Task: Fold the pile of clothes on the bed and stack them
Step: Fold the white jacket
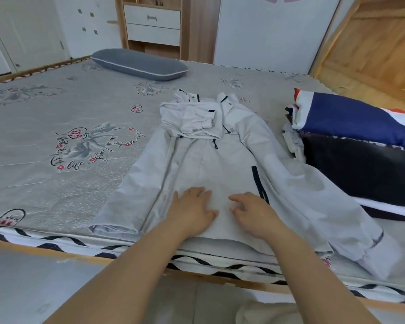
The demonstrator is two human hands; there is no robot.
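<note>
Pale grey fabric covers the middle of the bed (pixel 56 108): one jacket (pixel 220 164) lies spread flat, front side up, near the right half of the mattress. Its hem lies at the near edge of the bed, close to the person, and its collar and hood point toward the far wall. The long axis therefore runs from the near edge away from the viewer, tilted slightly to the left at the far end.

One sleeve is folded across the chest. The other sleeve (pixel 325 195) trails down the right side and reaches the near edge of the mattress.

The left hand (pixel 192 206) lies flat on the lower front panel, fingers straight and spread, pressing the cloth. The right hand (pixel 250 211) rests just beside it on the same panel, fingers loosely bent with the tips on the fabric; no cloth appears pinched. This placement probably serves to smooth the panel and pin the hem while the garment is squared for its next fold.

To the right, well apart from the hands, a pile of clothes (pixel 351 127) sits on the bed, with a blue, white and red item on top and a black one beneath. The unfolded sleeve lies just beside it.

A grey pillow (pixel 138 64) rests at the far side.
</note>
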